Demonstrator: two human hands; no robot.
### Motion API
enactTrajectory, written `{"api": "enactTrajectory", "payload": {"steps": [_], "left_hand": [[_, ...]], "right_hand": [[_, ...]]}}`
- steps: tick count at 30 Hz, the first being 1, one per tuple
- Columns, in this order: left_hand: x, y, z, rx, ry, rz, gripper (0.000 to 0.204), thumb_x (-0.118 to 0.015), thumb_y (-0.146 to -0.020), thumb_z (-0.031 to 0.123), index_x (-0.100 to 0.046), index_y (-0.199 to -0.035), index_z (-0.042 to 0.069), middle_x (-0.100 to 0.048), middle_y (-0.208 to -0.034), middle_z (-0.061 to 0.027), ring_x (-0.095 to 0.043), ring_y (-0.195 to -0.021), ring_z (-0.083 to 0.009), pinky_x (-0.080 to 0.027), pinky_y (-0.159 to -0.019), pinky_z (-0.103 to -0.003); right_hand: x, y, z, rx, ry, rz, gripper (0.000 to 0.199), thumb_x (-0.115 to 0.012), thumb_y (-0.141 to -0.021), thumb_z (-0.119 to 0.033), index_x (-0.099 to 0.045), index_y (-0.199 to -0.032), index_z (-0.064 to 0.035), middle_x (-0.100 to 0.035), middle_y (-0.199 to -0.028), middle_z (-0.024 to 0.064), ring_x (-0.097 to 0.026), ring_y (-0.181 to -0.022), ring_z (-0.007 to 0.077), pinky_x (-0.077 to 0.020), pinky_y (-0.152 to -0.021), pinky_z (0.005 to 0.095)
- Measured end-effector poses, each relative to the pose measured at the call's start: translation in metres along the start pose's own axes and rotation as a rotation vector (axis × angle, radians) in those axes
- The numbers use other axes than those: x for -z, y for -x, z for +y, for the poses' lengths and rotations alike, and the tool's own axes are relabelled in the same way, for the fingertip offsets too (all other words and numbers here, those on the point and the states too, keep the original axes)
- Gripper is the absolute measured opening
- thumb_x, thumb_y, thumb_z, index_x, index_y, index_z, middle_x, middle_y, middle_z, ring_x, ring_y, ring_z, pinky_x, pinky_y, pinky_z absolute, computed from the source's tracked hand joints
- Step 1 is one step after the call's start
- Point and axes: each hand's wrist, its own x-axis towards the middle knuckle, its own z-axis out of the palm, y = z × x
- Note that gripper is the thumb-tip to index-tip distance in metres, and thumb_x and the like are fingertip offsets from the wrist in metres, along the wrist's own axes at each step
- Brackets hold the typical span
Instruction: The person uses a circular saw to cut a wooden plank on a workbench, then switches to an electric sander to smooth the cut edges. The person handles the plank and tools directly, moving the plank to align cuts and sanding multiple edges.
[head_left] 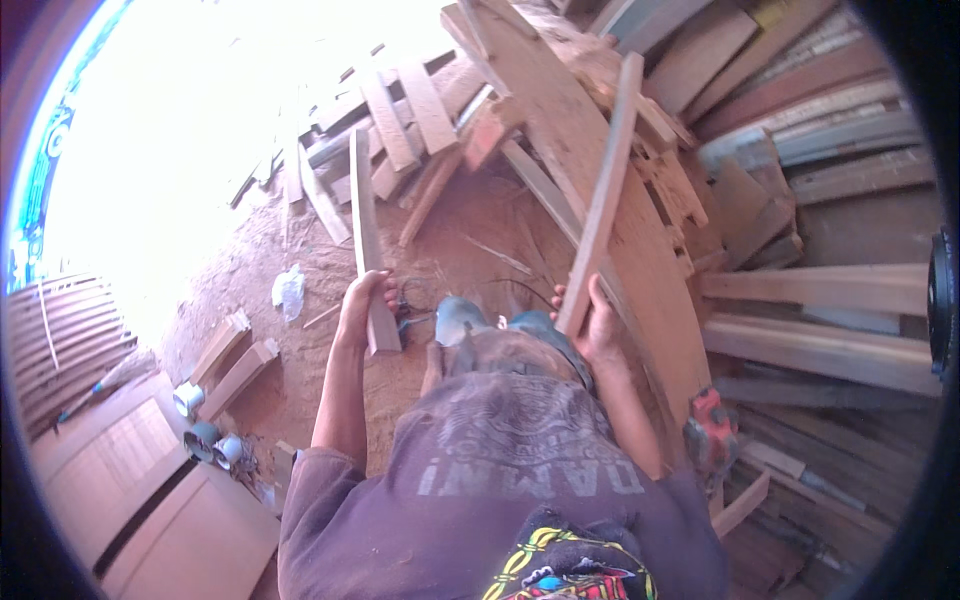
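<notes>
Hands (375,290) (600,325) grip wooden bars (366,210) (610,175); shirt (420,530) bears pale lettering (570,478) (perhaps faded).

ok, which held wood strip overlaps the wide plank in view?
The strip in the right hand; it crosses in front of the wide plank. The other strip in the left hand shows clear of it.

Left of the broad plank (648,270): a bar (365,220) in the left hand (372,288), panels (115,455) farther left. Overlapping it in view: a second bar (606,190) in the right hand (600,322). Right of it: timber (830,287).
</notes>
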Motion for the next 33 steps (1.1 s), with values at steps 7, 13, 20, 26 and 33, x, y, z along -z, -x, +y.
{"api": "enactTrajectory", "payload": {"steps": [7,13,20,26,33], "left_hand": [[-0.006,-0.038,0.054,-0.210,-0.390,0.190,0.024,-0.066,-0.097,0.022,-0.061,-0.105,0.000,-0.058,-0.078,-0.0032,-0.060,-0.060,-0.0132,-0.053,-0.053,-0.030],[-0.029,-0.082,0.138,-0.404,-0.694,0.469,0.047,-0.079,-0.089,0.034,-0.066,-0.109,-0.007,-0.063,-0.082,-0.0071,-0.062,-0.063,-0.0155,-0.052,-0.055,-0.031],[0.041,-0.121,0.178,-0.721,-0.892,0.673,0.066,-0.076,-0.097,0.047,-0.065,-0.134,-0.006,-0.071,-0.120,-0.0229,-0.070,-0.110,-0.0248,-0.058,-0.086,-0.042],[-0.007,-0.089,0.027,-0.365,-0.802,0.077,0.065,-0.076,-0.097,0.042,-0.061,-0.145,0.001,-0.072,-0.119,-0.0118,-0.069,-0.104,-0.0209,-0.058,-0.081,-0.035],[-0.172,-0.017,-0.137,0.006,-0.727,-0.519,0.064,-0.065,-0.106,0.050,-0.057,-0.152,0.007,-0.067,-0.140,-0.0109,-0.063,-0.129,-0.0250,-0.056,-0.101,-0.044]], "right_hand": [[-0.009,0.001,0.001,0.057,0.350,0.203,0.042,-0.077,-0.100,-0.041,-0.061,-0.120,-0.0080,-0.068,-0.103,0.0063,-0.068,-0.087,0.0150,-0.0581,-0.072,0.0337],[0.008,-0.006,0.002,0.046,0.588,0.273,0.035,-0.082,-0.097,-0.030,-0.065,-0.115,-0.0055,-0.068,-0.097,0.0038,-0.067,-0.079,0.0128,-0.0567,-0.070,0.0294],[-0.014,0.017,-0.020,0.149,0.517,0.234,0.044,-0.074,-0.102,-0.034,-0.064,-0.125,0.0025,-0.075,-0.103,0.0151,-0.075,-0.088,0.0214,-0.0602,-0.073,0.0338],[0.004,0.026,-0.020,0.001,0.182,0.055,0.050,-0.067,-0.105,-0.046,-0.058,-0.129,-0.0029,-0.074,-0.107,0.0183,-0.076,-0.093,0.0273,-0.0630,-0.077,0.0389],[0.042,0.031,-0.008,-0.011,0.126,0.086,0.051,-0.061,-0.107,-0.054,-0.062,-0.123,-0.0053,-0.072,-0.098,0.0137,-0.073,-0.082,0.0240,-0.0608,-0.070,0.0385]]}}
